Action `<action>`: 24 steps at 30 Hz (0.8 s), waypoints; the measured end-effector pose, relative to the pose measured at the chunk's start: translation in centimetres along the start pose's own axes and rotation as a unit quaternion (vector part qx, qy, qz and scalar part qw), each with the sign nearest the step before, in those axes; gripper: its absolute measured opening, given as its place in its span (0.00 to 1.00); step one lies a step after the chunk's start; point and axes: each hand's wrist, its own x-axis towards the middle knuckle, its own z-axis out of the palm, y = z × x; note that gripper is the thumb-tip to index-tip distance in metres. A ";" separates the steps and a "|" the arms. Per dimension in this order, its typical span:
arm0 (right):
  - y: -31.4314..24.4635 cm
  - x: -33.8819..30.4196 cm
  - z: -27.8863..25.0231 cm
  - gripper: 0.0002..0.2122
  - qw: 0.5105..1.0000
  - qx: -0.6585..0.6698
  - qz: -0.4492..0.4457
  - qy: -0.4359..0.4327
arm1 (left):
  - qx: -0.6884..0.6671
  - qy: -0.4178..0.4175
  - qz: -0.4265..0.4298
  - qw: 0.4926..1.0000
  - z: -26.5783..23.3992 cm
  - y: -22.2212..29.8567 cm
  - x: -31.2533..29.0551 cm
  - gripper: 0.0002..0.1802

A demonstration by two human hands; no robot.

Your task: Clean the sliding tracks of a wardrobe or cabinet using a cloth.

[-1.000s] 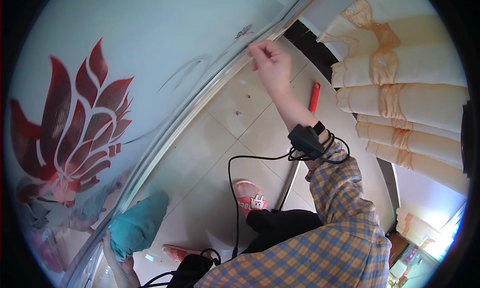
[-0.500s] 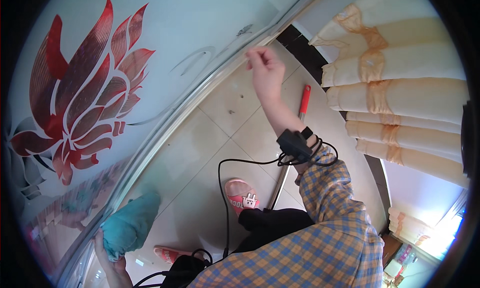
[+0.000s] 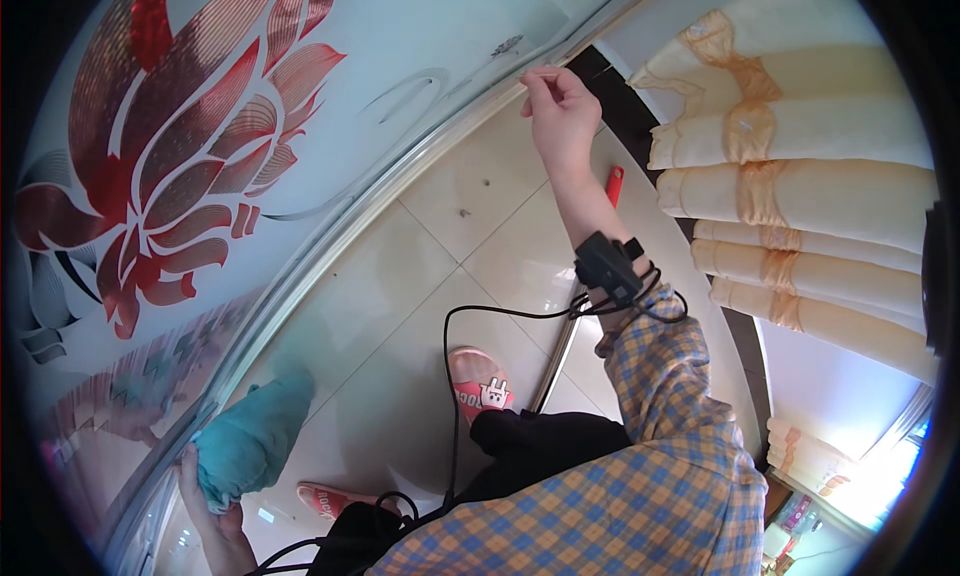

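At the lower left my left hand [image 3: 214, 529] is wrapped round a bunched teal cloth [image 3: 254, 441], which lies close against the metal edge strip [image 3: 288, 308] of a glass panel. The cloth's far end hangs over the tiled floor. My right hand [image 3: 564, 118] is raised at the upper middle, beside the far part of the same strip. Its fingers are curled, with thumb and forefinger pressed together; whether anything small is between them is hidden. A black device [image 3: 608, 268] with a cable is strapped to the right wrist.
The glass panel [image 3: 400, 36] bears a big red flower pattern. Pale tiered curtains [image 3: 790, 126] hang at the right. A red-handled pole [image 3: 614, 187] lies on the floor [image 3: 400, 276] under my right arm. A black cable [image 3: 449, 376] loops near my pink slippers [image 3: 484, 381].
My right hand has moved up and to the right, its fingers still curled. My left hand and the cloth have shifted slightly left. The flower pattern appears larger and higher in view.
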 end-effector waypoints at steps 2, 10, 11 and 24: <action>0.1 0.2 0.3 0.04 1.000 0.008 0.002 -0.010 | 0.008 -0.003 -0.002 1.000 -0.5 -0.3 0.2 0.31; 0.9 -2.5 2.5 0.04 0.991 -0.103 -0.081 -0.031 | -0.019 -0.008 -0.024 0.999 -1.5 -0.5 0.7 0.38; 1.0 -2.5 2.3 0.04 0.990 -0.106 -0.082 -0.033 | -0.003 -0.005 -0.009 1.000 0.2 -0.1 -0.1 0.39; 0.3 -3.2 2.8 0.02 0.974 -0.148 -0.169 -0.030 | -0.007 0.004 0.003 1.000 0.8 -0.2 -0.6 0.42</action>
